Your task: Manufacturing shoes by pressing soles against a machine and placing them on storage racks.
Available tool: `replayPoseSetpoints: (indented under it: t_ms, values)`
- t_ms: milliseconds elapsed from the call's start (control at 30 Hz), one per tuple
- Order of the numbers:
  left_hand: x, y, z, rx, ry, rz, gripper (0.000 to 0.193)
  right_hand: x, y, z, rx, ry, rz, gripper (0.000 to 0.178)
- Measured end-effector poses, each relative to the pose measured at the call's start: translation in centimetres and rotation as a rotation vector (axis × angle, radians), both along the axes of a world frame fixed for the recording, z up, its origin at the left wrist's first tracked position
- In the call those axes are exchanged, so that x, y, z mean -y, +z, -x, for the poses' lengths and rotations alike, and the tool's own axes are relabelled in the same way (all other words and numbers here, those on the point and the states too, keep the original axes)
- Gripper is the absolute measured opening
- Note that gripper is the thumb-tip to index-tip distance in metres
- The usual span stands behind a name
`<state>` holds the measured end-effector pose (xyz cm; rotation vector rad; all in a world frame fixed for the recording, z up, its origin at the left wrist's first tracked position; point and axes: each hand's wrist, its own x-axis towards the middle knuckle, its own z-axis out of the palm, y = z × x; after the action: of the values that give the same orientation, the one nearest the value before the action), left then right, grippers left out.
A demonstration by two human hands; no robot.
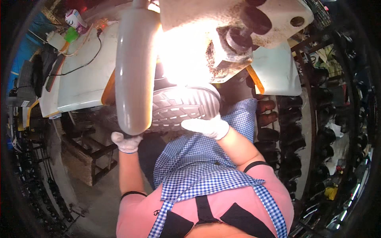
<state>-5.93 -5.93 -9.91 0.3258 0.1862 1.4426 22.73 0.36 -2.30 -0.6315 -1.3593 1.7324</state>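
Note:
A shoe [184,104] lies sole outward under the bright lamp light, its grey treaded sole facing me. My right hand [208,126], in a white glove, is closed on the toe end at the right, with the thumb along the sole's lower edge. My left hand [127,142], also gloved in white, is at the other end, just below the rounded grey lamp housing [137,75]. That housing covers part of the shoe and some of the left fingers. The left hand looks closed on the shoe's dark upper, most of which is hidden.
A stained machine head [232,51] with a dark knob juts in above the shoe. Pale table wings [85,83] flank it, the left one carrying a black cable. A wooden stool [93,158] stands lower left. Racks of dark shoes [291,139] line the right.

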Motion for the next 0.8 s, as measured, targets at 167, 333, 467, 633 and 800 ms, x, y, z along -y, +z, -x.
replayPoseSetpoints:
  t_ms: [167, 333, 467, 633, 800]
  values:
    - [2.0, -2.4, -1.6, -0.184, 0.258, 0.035, 0.110, -2.0, 2.8, -0.3, 0.136, 0.181, 0.078, 0.060]
    - [0.3, 0.0, -0.2, -0.367, 0.237, 0.174, 0.097, -4.3, 4.9, -1.4, 0.481, 0.283, 0.149, 0.075]
    - [-3.4, 4.8, -1.6, -0.530, 0.118, 0.030, 0.095, -6.5, 5.2, -1.3, 0.394, 0.471, -0.001, 0.072]
    - [-4.8, 10.1, -6.1, -0.819, -0.162, -0.163, 0.070, -8.5, 5.5, -0.4, 0.473, 0.568, -0.216, 0.056]
    - [-4.5, 11.9, -8.0, -0.887, -0.020, -0.029, 0.061, -6.7, 5.1, -0.6, 0.423, 0.421, -0.107, 0.062]
